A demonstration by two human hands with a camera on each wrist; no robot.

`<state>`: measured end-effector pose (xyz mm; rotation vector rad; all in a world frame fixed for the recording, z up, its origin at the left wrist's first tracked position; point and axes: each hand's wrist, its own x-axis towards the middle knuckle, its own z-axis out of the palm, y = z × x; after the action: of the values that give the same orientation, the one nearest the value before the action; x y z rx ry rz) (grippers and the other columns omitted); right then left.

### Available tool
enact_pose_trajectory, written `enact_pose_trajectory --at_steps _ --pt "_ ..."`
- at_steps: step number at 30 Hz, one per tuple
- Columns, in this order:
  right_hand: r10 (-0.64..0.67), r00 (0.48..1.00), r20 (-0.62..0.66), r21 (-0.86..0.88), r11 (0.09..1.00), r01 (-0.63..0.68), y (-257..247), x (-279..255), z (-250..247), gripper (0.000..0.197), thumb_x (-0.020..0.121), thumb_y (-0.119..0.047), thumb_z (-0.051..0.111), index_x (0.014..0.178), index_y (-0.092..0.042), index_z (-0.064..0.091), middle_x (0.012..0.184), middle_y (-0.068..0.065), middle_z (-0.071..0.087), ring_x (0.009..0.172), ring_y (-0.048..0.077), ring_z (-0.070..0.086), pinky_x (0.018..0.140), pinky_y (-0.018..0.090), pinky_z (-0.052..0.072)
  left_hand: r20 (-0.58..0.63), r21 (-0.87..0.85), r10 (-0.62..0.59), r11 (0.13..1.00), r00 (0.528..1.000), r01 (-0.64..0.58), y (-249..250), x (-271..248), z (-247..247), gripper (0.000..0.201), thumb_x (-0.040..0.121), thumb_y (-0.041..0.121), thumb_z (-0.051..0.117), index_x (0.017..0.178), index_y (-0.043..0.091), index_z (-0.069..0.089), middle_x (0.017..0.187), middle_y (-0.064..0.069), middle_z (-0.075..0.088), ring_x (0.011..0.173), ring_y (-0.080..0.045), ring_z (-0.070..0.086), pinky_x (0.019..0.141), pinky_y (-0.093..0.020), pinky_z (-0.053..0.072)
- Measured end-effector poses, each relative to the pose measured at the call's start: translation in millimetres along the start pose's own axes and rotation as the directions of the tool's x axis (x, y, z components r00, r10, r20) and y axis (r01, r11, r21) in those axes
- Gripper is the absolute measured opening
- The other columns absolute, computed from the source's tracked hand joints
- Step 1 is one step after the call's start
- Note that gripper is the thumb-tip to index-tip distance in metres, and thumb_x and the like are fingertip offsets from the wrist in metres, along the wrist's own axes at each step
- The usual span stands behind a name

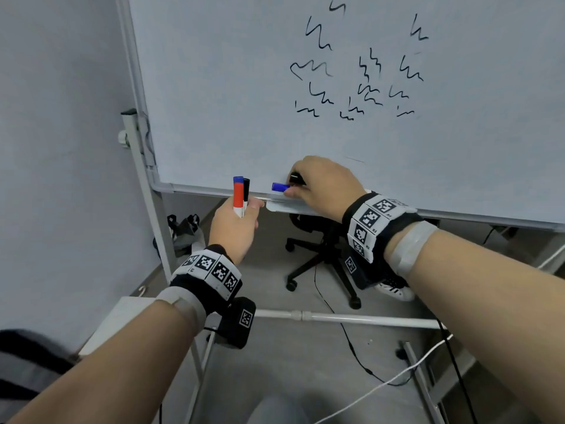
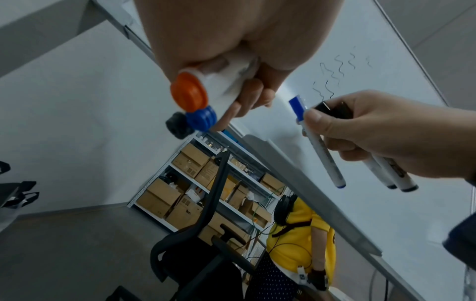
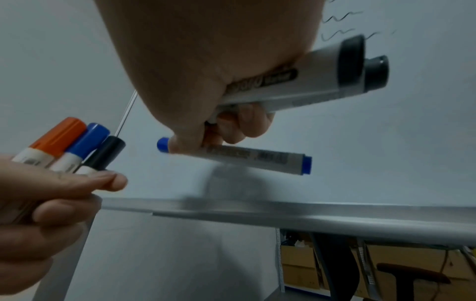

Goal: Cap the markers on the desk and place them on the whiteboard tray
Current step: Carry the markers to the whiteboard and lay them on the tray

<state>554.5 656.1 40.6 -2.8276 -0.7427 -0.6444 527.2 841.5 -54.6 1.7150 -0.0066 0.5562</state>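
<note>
My left hand (image 1: 248,210) grips three capped markers upright just left of the whiteboard tray (image 1: 301,209): an orange one (image 1: 238,195), a blue one (image 3: 86,140) and a black one (image 1: 246,191). My right hand (image 1: 293,191) is over the tray's left end. Its thumb and fingers pinch a blue-capped marker (image 1: 279,187) lying level, a little above the tray (image 3: 283,211). Two black markers (image 3: 322,81) are clamped in the same palm; one black cap (image 1: 296,179) pokes out above the blue marker (image 2: 319,146).
The whiteboard (image 1: 229,87) carries black scribbles at the upper right. Under it stand a black office chair (image 1: 324,255), the stand's crossbar (image 1: 336,317) and cables on the floor. Behind are a shelf of cardboard boxes (image 2: 195,183) and a person in yellow (image 2: 301,234).
</note>
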Motion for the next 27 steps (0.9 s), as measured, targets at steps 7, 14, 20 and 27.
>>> enact_pose_trajectory --at_steps 7,14,20,27 --pt "0.031 0.999 0.025 -0.004 1.0 -0.031 -2.0 9.8 20.2 0.024 0.09 -0.045 0.071 0.096 -0.022 0.074 0.085 -0.003 0.056 0.079 0.022 0.057 0.065 0.03 0.04 -0.038 0.01 -0.022 1.0 0.999 0.022 -11.0 6.7 5.2 0.023 0.099 0.035 0.056 0.097 0.019 0.072 0.07 0.002 0.063 0.06 -0.016 0.055 0.065 -0.035 0.046" --pt "0.074 0.995 0.066 0.051 0.996 -0.077 -4.1 12.1 28.2 0.012 0.091 -0.033 0.068 0.092 -0.023 0.075 0.078 -0.002 0.063 0.08 0.025 0.065 0.064 0.029 0.042 -0.012 0.001 -0.039 0.999 0.999 0.039 -16.7 6.3 5.7 0.019 0.099 0.032 0.055 0.096 0.025 0.072 0.07 0.003 0.063 0.057 -0.016 0.051 0.061 -0.036 0.043" --pt "0.028 0.999 0.024 0.151 0.988 -0.032 1.1 6.8 24.0 0.018 0.095 -0.035 0.066 0.105 -0.022 0.074 0.099 -0.001 0.068 0.094 0.021 0.064 0.076 0.032 0.049 -0.015 -0.016 -0.047 0.999 0.999 0.046 -12.1 5.5 2.4 0.018 0.098 0.036 0.058 0.097 0.023 0.071 0.071 0.004 0.064 0.059 -0.017 0.053 0.064 -0.037 0.045" --pt "0.074 0.997 0.027 0.36 0.93 -0.079 0.7 -6.5 11.4 0.028 0.104 -0.036 0.056 0.111 -0.016 0.038 0.105 0.004 0.057 0.08 0.018 0.058 0.069 0.031 0.041 -0.004 -0.031 -0.024 0.999 1.0 0.024 2.5 -1.0 -1.7 0.017 0.094 0.036 0.066 0.093 0.019 0.07 0.073 -0.002 0.061 0.062 -0.019 0.052 0.065 -0.038 0.049"
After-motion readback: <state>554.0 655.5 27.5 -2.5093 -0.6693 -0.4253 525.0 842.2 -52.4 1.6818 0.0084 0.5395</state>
